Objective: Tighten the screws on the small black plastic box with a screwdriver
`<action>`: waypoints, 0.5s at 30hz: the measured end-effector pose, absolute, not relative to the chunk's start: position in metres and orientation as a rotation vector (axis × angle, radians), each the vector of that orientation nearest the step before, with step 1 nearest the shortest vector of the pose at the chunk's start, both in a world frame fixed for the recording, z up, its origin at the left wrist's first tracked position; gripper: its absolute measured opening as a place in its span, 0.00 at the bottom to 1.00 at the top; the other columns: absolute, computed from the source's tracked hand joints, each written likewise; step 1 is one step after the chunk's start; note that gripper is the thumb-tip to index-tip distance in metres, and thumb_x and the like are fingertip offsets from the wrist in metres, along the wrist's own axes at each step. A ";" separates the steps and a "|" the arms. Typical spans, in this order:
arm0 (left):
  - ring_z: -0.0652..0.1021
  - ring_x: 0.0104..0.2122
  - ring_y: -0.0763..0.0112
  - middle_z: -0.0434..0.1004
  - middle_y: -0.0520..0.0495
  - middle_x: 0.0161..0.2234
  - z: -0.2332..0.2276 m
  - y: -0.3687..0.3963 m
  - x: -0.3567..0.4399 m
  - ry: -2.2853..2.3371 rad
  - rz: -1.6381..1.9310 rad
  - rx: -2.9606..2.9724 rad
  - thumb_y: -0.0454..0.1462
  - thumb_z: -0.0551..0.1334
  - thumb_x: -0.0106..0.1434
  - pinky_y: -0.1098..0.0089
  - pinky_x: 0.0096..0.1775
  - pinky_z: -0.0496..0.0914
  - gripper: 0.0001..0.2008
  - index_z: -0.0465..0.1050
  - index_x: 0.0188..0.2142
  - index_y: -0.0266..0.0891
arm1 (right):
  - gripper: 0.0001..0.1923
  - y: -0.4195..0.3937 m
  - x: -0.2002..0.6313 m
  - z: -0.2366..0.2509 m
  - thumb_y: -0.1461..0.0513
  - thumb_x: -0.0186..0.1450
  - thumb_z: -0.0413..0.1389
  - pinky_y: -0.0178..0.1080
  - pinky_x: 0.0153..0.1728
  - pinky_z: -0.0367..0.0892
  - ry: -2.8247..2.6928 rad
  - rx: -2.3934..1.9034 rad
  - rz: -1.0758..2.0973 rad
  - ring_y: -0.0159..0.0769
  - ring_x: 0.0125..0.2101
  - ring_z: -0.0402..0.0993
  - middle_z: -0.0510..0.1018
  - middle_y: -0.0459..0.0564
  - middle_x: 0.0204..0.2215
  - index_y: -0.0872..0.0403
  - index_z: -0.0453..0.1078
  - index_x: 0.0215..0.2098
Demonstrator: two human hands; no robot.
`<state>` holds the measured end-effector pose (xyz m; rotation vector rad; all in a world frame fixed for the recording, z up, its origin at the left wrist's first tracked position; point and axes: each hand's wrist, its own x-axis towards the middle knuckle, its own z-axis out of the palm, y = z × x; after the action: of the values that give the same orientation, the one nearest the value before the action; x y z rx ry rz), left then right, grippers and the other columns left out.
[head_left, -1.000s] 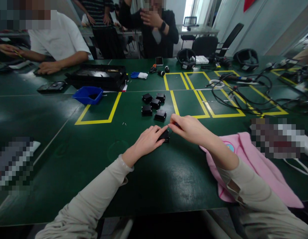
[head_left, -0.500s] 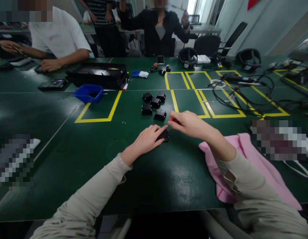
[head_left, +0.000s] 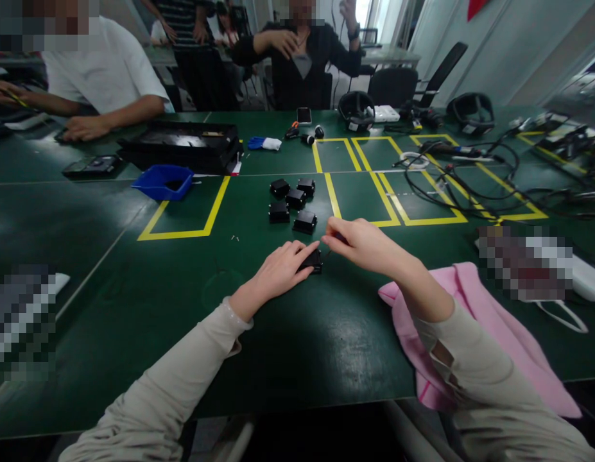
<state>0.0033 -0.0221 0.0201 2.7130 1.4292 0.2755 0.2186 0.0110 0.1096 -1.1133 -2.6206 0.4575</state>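
My left hand (head_left: 279,269) lies flat on the green table (head_left: 133,269) and presses down on a small black box (head_left: 312,262). My right hand (head_left: 362,242) hovers just right of that box, fingers pinched on a thin dark tool (head_left: 336,239) whose tip points at the box. Several more small black boxes (head_left: 292,204) sit in a cluster just beyond my hands.
A pink cloth (head_left: 480,333) lies under my right forearm. A blue bin (head_left: 163,182) and a black tray (head_left: 181,146) stand at the left rear. Tangled cables (head_left: 470,179) and headsets (head_left: 357,110) cover the right rear. Other people sit across the table.
My hands stay on the box and tool with hardly any shift. The person in black opposite has moved both arms.
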 end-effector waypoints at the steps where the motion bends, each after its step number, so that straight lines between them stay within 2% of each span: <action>1: 0.69 0.44 0.61 0.67 0.44 0.48 0.020 -0.022 0.003 1.431 0.275 2.711 0.44 0.54 0.69 0.63 0.45 0.68 0.28 0.50 0.65 0.42 | 0.10 0.012 0.218 0.110 0.55 0.69 0.45 0.34 0.27 0.49 -2.618 -1.121 0.454 0.29 0.24 0.62 0.69 0.43 0.23 0.52 0.63 0.36; 9: 0.69 0.44 0.61 0.67 0.43 0.48 0.020 -0.022 0.004 1.426 0.280 2.723 0.44 0.55 0.69 0.62 0.46 0.68 0.26 0.53 0.63 0.41 | 0.11 0.015 0.208 0.118 0.54 0.69 0.46 0.34 0.27 0.49 -2.697 -1.133 0.371 0.31 0.25 0.63 0.71 0.45 0.25 0.52 0.64 0.36; 15: 0.69 0.44 0.61 0.67 0.44 0.47 0.020 -0.022 0.004 1.419 0.293 2.732 0.44 0.55 0.68 0.62 0.47 0.67 0.25 0.55 0.62 0.42 | 0.12 0.012 0.209 0.113 0.54 0.69 0.46 0.33 0.28 0.50 -2.664 -1.082 0.450 0.30 0.25 0.63 0.69 0.44 0.24 0.52 0.64 0.36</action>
<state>0.0042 -0.0221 0.0198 2.7324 1.4193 0.2930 0.2091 0.0119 0.1134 -1.0817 -2.6637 0.4497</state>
